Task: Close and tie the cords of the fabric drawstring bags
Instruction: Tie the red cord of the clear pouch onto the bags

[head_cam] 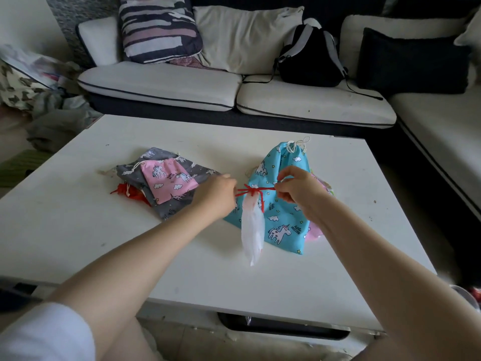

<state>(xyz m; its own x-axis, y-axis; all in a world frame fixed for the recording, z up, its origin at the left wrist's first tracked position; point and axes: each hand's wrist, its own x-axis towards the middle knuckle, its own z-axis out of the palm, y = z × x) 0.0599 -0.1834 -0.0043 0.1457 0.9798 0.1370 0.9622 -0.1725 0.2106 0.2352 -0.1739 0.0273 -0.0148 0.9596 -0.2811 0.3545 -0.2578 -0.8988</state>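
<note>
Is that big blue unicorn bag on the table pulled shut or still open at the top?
Shut. The blue unicorn bag has its top gathered into a tight bunch, with the white cord looped around its neck.

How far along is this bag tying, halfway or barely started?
Partly done. The blue bag on the table looks cinched, its white cord knotted at the top. In hand: the left hand and right hand pull a red cord tight around a small white bag. Left: the pink bag and grey bag, apparently untied.

bag pile (166,178) left on table (78,230), unicorn bag (281,214) right.
</note>
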